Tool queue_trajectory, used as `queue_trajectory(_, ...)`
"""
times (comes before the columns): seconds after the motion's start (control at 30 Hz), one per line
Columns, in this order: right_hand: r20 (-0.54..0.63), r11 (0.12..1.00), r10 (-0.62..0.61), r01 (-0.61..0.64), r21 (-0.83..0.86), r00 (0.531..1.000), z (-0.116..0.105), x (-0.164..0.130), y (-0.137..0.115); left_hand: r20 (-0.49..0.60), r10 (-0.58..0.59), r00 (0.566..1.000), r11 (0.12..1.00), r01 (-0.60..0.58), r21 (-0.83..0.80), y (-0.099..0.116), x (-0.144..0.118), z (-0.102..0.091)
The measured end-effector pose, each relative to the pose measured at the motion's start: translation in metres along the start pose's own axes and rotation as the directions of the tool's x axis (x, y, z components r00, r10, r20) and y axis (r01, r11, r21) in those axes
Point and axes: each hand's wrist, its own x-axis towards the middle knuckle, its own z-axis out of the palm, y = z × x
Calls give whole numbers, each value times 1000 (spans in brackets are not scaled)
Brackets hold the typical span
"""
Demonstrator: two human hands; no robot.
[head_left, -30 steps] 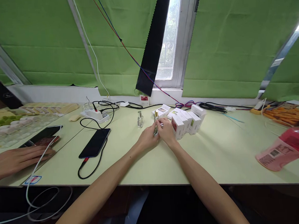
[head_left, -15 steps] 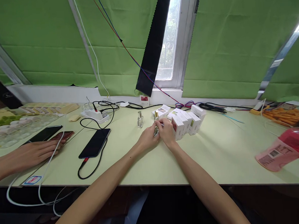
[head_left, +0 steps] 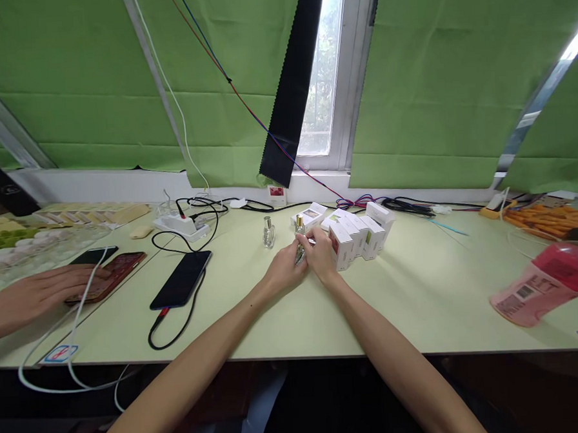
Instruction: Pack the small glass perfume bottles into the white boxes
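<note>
Between both hands, small glass bottle [head_left: 299, 253] (metal-capped, tilted).

Both bare forearms reached forward and converged; the left hand [head_left: 283, 275] and right hand [head_left: 320, 256] met, fingers curled inward, fingertips pinched together.

Clear glass bottle [head_left: 269, 233], matt table [head_left: 285, 320]

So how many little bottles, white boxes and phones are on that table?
Small glass bottles: 3, one held between left hand and right hand
White boxes: about 6
Phones: 3
Total: about 12
</note>
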Motion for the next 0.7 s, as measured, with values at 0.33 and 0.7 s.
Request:
queue_trajectory(0.33,10,994,41,-42,101,999,-2,0,1,-12,2,1000,1000,-2,17,-1,1,0)
queue_trajectory(0.7,12,990,64,-65,124,998,1,0,2,-17,-27,999,999,28,39,-2,1,-3)
